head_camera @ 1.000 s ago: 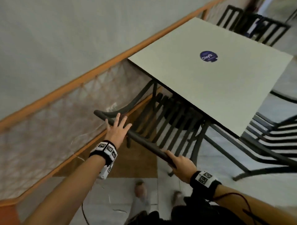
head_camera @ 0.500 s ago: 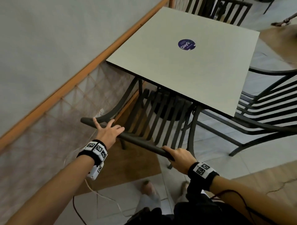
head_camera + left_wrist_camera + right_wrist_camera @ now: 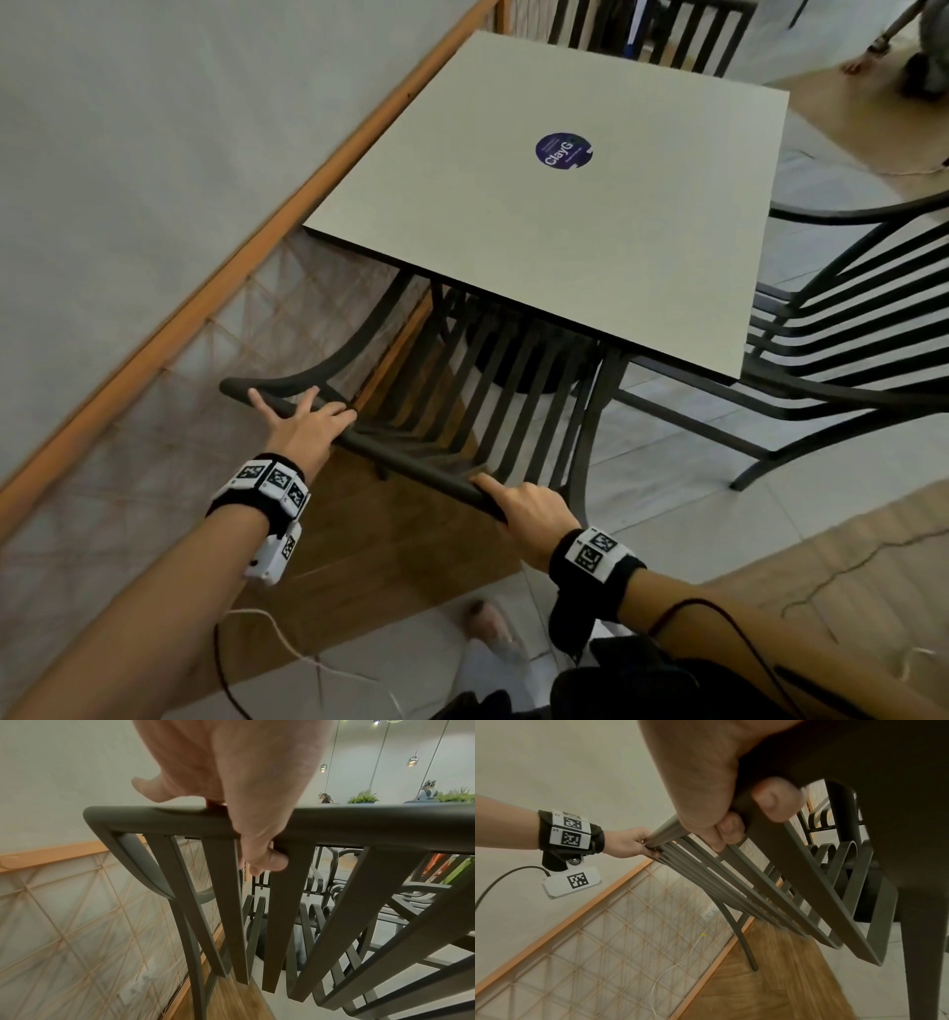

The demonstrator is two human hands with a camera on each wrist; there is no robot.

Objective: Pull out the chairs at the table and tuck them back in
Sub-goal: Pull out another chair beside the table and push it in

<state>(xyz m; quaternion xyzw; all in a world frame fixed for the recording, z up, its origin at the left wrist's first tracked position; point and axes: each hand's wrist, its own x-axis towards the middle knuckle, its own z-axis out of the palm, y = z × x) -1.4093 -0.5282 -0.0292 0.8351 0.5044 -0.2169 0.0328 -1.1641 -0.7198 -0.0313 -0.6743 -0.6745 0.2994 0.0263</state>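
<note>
A dark metal slatted chair (image 3: pixel 411 457) stands with its seat under the near edge of a square pale table (image 3: pixel 462 216). My left hand (image 3: pixel 308 424) grips the left end of the chair's top rail (image 3: pixel 359 821), fingers over the top and thumb under it. At the rail's right end, my right hand (image 3: pixel 524 509) curls round the bar; the right wrist view shows its fingertips (image 3: pixel 777 801) wrapped beneath the rail (image 3: pixel 670 833). The chair back leans toward me.
A second dark chair (image 3: pixel 847 329) stands at the table's right side, a third (image 3: pixel 662 31) at the far side. A wall with an orange rail and mesh panel (image 3: pixel 154 360) runs close on the left. My shoes (image 3: pixel 493 632) are just behind the chair. A cable (image 3: pixel 308 663) lies on the floor.
My left hand went from flat with spread fingers on the rail to gripping it. The right hand kept its hold. The view turned, so the table now lies more squarely ahead.
</note>
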